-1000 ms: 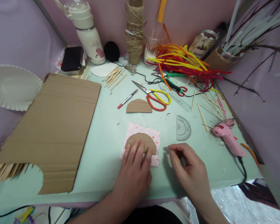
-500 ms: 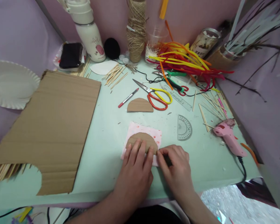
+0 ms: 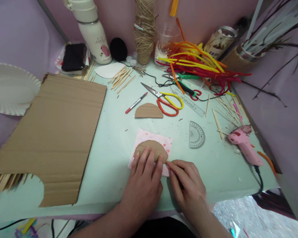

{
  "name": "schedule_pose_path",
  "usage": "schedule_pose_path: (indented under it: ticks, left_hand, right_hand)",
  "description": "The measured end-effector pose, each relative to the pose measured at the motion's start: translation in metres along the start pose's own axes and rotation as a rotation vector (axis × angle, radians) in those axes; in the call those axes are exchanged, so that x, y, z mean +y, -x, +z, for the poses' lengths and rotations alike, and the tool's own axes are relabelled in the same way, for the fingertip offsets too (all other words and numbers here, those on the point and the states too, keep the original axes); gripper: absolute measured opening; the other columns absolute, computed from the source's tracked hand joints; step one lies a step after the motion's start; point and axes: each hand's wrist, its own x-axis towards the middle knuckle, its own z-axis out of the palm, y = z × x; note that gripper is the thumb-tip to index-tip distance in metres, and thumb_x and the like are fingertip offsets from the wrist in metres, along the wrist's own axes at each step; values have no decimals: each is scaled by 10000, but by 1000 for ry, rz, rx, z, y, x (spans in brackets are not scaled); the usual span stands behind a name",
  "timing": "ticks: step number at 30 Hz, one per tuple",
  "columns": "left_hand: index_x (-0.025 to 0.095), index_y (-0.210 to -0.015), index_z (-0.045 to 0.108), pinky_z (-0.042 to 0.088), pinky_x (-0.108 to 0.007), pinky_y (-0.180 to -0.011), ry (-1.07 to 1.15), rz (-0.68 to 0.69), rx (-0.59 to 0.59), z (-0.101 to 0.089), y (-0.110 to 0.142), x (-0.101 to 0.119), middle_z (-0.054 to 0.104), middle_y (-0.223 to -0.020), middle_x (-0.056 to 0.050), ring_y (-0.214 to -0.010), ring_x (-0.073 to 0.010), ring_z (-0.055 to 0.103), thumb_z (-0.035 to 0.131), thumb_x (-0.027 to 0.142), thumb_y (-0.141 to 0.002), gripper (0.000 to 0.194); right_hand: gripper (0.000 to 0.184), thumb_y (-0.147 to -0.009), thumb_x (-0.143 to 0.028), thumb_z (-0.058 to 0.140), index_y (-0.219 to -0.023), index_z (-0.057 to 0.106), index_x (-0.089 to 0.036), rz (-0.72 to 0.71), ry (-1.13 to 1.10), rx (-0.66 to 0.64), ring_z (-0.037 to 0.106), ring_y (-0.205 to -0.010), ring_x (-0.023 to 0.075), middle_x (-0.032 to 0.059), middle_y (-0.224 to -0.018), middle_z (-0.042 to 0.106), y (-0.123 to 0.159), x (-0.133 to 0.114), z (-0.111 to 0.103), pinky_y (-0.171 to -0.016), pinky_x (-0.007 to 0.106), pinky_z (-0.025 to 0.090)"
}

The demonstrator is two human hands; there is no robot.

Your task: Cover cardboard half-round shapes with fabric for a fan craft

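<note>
A half-round piece of cardboard (image 3: 152, 145) lies on a square of pink patterned fabric (image 3: 141, 135) near the table's front. My left hand (image 3: 145, 178) rests on the cardboard, fingers stretched and slightly spread over its straight lower part. At the lower right corner of the cardboard is my right hand (image 3: 188, 180). Its index fingertip touches that corner, with the other fingers curled and the thumb close below. Whether fabric is pinched there is hidden. A second cardboard half-round (image 3: 149, 111) lies farther back, beside the scissors (image 3: 165, 99) with red and yellow handles.
Left is a large cardboard sheet (image 3: 67, 122). Right lie a protractor (image 3: 196, 135) and a pink glue gun (image 3: 243, 140). A marker (image 3: 136, 103), ruler (image 3: 192, 105), wooden sticks (image 3: 120, 77), twine (image 3: 144, 36), bottle (image 3: 95, 39) and pipe cleaners (image 3: 196, 61) are farther back.
My right hand has shifted slightly right and down, its index finger now straighter against the cardboard's corner. My left hand stays on the cardboard.
</note>
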Motion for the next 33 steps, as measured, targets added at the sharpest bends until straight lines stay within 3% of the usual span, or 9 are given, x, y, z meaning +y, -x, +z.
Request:
schedule_pose_path:
  ticks: [6, 11, 21, 26, 29, 33]
  left_hand:
    - [78, -1314, 546, 336, -581, -1094, -5, 9, 3, -1, -1, 0, 520, -1383, -207, -1360, -371, 382, 487, 106, -830, 488]
    - [97, -1338, 534, 316, -560, -1108, -6, -6, 4, -1, -1, 0, 525, -1391, -179, -1361, -352, 383, 474, 124, -856, 487]
    - [95, -1364, 511, 305, -565, -1110, -9, 4, -9, 0, 0, -1, 505, -1412, -184, -1370, -361, 371, 481, 148, -866, 502]
    - [81, -1323, 544, 304, -569, -1110, -6, 3, 4, 0, 0, -1, 525, -1383, -202, -1361, -369, 383, 493, 126, -843, 484]
    - [92, -1329, 540, 306, -565, -1111, -14, 0, 12, 0, 0, -1, 527, -1388, -193, -1364, -361, 386, 489, 126, -853, 480]
    - [93, -1352, 512, 335, -538, -1105, -22, -2, 23, 1, 0, 0, 543, -1389, -171, -1361, -340, 403, 464, 141, -887, 470]
  right_hand:
    - [354, -894, -79, 544, -1227, 611, -180, 49, 104, 93, 541, -946, 234, 103, -1023, 589, -3, 0, -2, -803, 411, 483]
    - [440, -896, -73, 532, -1324, 555, -174, -19, 159, 1, 499, -933, 234, 113, -1051, 571, -3, -2, 2, -793, 419, 459]
    - [522, -887, -68, 538, -1390, 500, -201, -66, 180, -44, 499, -956, 243, 113, -1087, 568, -2, 1, 4, -814, 437, 473]
    - [547, -900, -85, 504, -1419, 475, -256, 35, 78, 115, 527, -967, 239, 105, -1071, 523, 1, 0, -1, -772, 400, 491]
    - [563, -891, -73, 499, -1421, 473, -258, -30, 124, 122, 543, -989, 250, 107, -1093, 571, 0, -2, -1, -820, 425, 480]
    - [606, -888, -95, 502, -1476, 377, -169, -147, 151, 5, 504, -1191, 299, 152, -1296, 587, -5, -4, 3, -951, 465, 425]
